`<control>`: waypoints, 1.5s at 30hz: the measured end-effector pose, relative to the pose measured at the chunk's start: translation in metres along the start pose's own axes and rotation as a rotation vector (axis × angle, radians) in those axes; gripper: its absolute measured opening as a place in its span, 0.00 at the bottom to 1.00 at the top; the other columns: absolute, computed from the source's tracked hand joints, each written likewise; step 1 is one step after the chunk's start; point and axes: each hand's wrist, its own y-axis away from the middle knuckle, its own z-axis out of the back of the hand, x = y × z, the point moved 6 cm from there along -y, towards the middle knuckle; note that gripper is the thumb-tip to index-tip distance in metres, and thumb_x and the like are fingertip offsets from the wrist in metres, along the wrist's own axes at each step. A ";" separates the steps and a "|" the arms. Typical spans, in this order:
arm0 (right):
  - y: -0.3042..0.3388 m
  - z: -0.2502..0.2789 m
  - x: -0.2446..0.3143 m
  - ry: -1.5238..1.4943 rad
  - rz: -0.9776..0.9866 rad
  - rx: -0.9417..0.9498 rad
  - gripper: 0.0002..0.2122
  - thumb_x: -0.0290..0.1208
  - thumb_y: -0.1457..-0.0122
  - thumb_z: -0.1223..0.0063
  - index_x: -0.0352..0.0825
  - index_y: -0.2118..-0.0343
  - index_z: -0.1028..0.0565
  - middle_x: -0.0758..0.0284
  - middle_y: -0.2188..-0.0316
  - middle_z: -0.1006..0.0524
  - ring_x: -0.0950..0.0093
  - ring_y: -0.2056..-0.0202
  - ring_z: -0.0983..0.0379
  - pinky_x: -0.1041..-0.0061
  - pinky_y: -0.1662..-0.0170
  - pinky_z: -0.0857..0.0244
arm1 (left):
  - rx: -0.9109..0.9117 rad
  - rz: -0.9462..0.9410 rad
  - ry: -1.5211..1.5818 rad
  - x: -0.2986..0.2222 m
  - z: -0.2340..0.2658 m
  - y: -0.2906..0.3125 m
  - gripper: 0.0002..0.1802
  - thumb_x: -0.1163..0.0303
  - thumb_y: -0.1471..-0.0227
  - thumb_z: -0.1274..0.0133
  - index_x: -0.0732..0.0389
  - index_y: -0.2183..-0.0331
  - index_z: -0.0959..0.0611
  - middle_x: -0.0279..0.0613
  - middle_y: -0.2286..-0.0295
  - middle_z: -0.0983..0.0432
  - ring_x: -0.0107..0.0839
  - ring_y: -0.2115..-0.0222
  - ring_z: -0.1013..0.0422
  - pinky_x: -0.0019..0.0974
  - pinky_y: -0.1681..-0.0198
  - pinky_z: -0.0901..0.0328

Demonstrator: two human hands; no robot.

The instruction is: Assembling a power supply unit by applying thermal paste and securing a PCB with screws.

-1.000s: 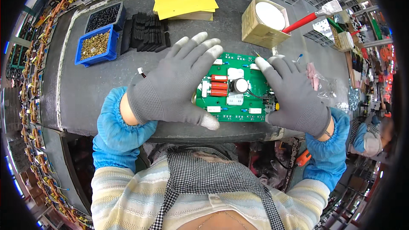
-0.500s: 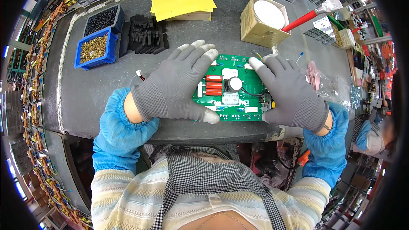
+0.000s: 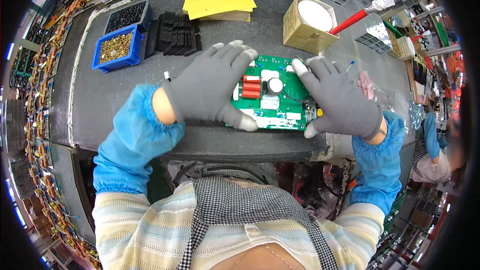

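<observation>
A green circuit board [image 3: 292,90] is held between my two gloved hands, just above or on the dark bench; I cannot tell whether it touches. On it stand red cylindrical parts [image 3: 251,87], a round white-topped capacitor [image 3: 274,86] and several white connectors. My left hand [image 3: 207,85], in a grey glove with pale fingertips, grips the left edge, thumb at the near corner and fingers at the far one. My right hand [image 3: 342,97] grips the right edge the same way, beside a small yellow part [image 3: 319,112]. The palms hide both side edges.
Behind my left hand are black flat pieces [image 3: 177,35], a blue bin [image 3: 136,52] of brass-coloured parts and a bin of black parts [image 3: 127,16]. Yellow sheets [image 3: 220,1] lie at the back. Right of them stands a cardboard box [image 3: 305,37] with a red-handled brush [image 3: 350,21].
The board and both hands have shifted slightly away from me, with the hold unchanged. The whole view has also moved a little.
</observation>
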 end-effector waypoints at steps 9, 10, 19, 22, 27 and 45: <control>0.007 -0.001 0.005 -0.055 0.021 -0.101 0.61 0.64 0.68 0.32 0.24 0.36 0.44 0.49 0.48 0.35 0.52 0.45 0.36 0.53 0.41 0.45 | -0.006 0.026 -0.043 -0.006 -0.003 0.000 0.68 0.21 0.65 0.43 0.73 0.42 0.36 0.69 0.47 0.35 0.63 0.41 0.39 0.57 0.38 0.43; 0.007 -0.001 0.004 -0.085 0.015 -0.081 0.61 0.65 0.67 0.33 0.23 0.36 0.44 0.49 0.48 0.35 0.51 0.45 0.36 0.53 0.41 0.46 | -0.019 0.012 -0.028 -0.007 -0.002 0.000 0.68 0.21 0.65 0.43 0.74 0.43 0.36 0.69 0.48 0.35 0.64 0.42 0.39 0.57 0.38 0.43; 0.009 -0.007 0.006 -0.021 0.042 -0.109 0.59 0.71 0.64 0.40 0.24 0.36 0.43 0.48 0.47 0.35 0.51 0.44 0.37 0.53 0.40 0.46 | -0.014 0.054 -0.025 -0.009 -0.010 0.005 0.69 0.22 0.65 0.44 0.76 0.42 0.37 0.67 0.46 0.36 0.61 0.40 0.41 0.55 0.36 0.46; 0.002 -0.004 -0.002 -0.034 0.025 -0.145 0.57 0.61 0.66 0.30 0.22 0.39 0.39 0.51 0.50 0.33 0.56 0.44 0.35 0.57 0.41 0.42 | 0.057 0.093 -0.079 -0.005 -0.005 -0.003 0.69 0.22 0.65 0.43 0.76 0.43 0.36 0.67 0.47 0.35 0.60 0.40 0.40 0.55 0.36 0.45; -0.007 0.002 -0.001 -0.037 0.012 -0.003 0.57 0.59 0.69 0.28 0.24 0.38 0.39 0.52 0.52 0.31 0.57 0.46 0.34 0.61 0.43 0.41 | -0.043 0.072 -0.055 -0.008 -0.006 0.003 0.69 0.23 0.66 0.42 0.76 0.43 0.36 0.66 0.47 0.35 0.60 0.42 0.38 0.56 0.37 0.44; 0.000 -0.010 -0.003 0.002 0.010 -0.157 0.59 0.60 0.70 0.29 0.26 0.36 0.41 0.52 0.51 0.30 0.57 0.48 0.33 0.61 0.45 0.41 | 0.006 0.024 -0.069 -0.007 -0.009 0.000 0.70 0.25 0.66 0.39 0.73 0.40 0.40 0.69 0.45 0.39 0.64 0.42 0.39 0.56 0.38 0.43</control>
